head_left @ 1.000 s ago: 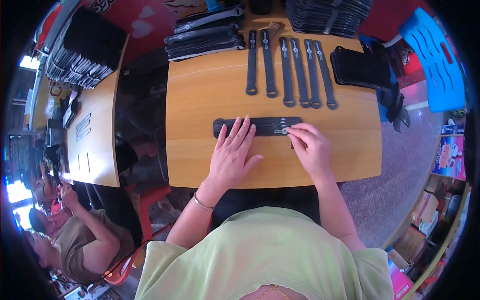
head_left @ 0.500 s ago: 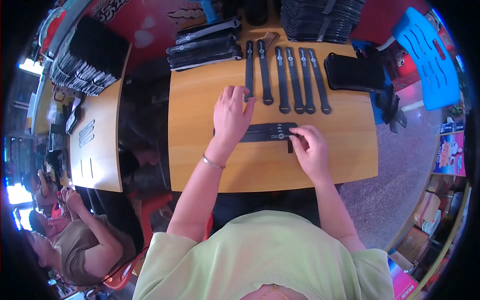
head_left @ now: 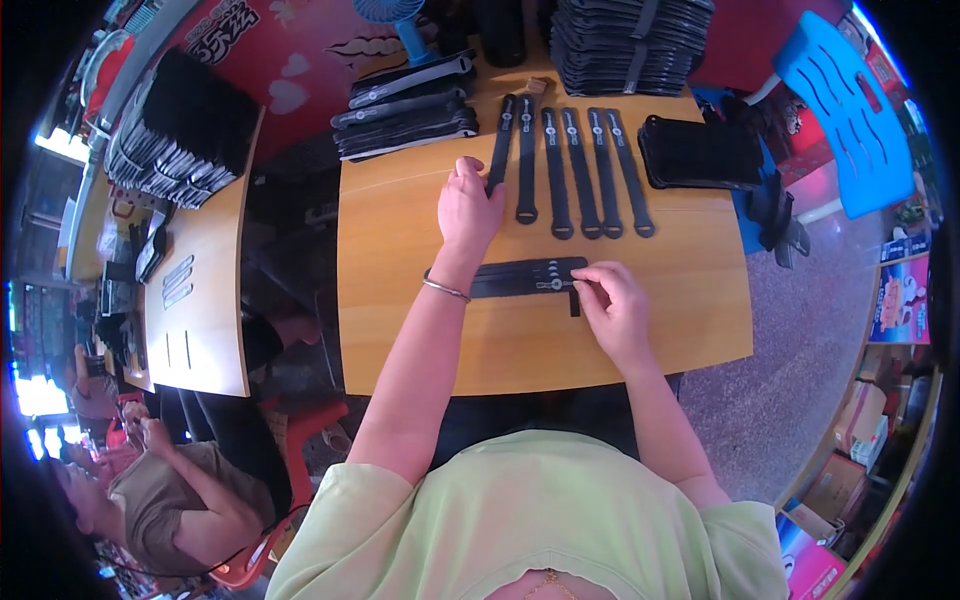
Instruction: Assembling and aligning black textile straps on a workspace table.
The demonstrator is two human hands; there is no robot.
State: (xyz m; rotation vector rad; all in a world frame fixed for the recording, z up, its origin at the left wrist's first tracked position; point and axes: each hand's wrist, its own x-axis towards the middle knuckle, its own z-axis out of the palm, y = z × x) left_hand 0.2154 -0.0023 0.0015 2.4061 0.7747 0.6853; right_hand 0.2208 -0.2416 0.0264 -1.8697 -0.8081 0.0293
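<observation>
– The left hand (head_left: 469, 210) has been moved from the fanned straps (head_left: 515, 281) to a single strap (head_left: 503, 140), farther up the table (head_left: 400, 345).
– And is it gripped?
– Yes, by its lower end (partly hidden); the fanned straps' right end is pinched by the right hand (head_left: 617, 308).

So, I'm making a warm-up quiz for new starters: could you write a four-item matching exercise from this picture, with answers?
Column one
1. Left hand
2. Fan
3. Right hand
4. Bracelet

Column two
A. At the right end of the overlapping straps
B. Silver-coloured
C. At the leftmost strap of the row
D. Blue

Pairs: 1-C, 2-D, 3-A, 4-B
</observation>
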